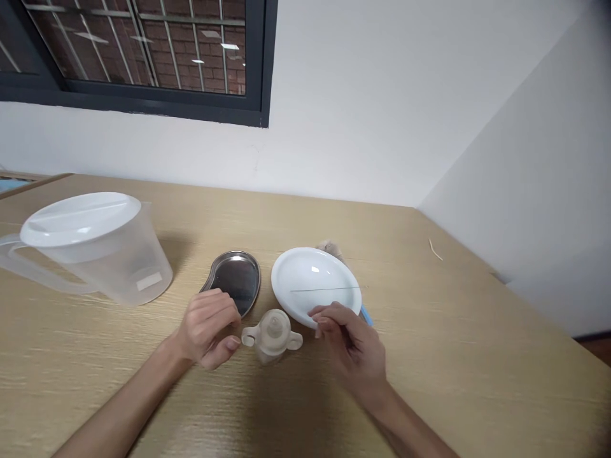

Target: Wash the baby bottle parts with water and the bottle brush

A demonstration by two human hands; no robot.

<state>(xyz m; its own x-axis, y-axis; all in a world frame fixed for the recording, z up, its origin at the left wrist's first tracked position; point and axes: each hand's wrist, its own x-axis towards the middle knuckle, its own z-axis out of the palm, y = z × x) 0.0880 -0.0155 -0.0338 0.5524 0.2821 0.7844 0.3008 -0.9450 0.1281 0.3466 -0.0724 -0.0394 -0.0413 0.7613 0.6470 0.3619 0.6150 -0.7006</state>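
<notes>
A clear feeding bottle (273, 337) with two side handles and a nipple-shaped top stands between my hands. My left hand (210, 327) is beside its left handle, fingers loosely curled, thumb apart, nothing seen in the grasp. The fingertips of my right hand (356, 350) are pinched together at the near rim of a white oval bowl (296, 273); whether they touch the rim or hold something small, I cannot tell. Across the bowl runs a thin dark wire-like line (329, 290). Behind my left fingers lies a shiny metal kidney dish (238, 280), partly covered by them.
A translucent pitcher (126, 267) with a white lid stands at the left. Partly hidden by the bowl are a greyish item (330, 248) and a blue strip (366, 315). A thin pale curved piece (435, 249) lies on the wooden table (477, 350). Walls border the back and right.
</notes>
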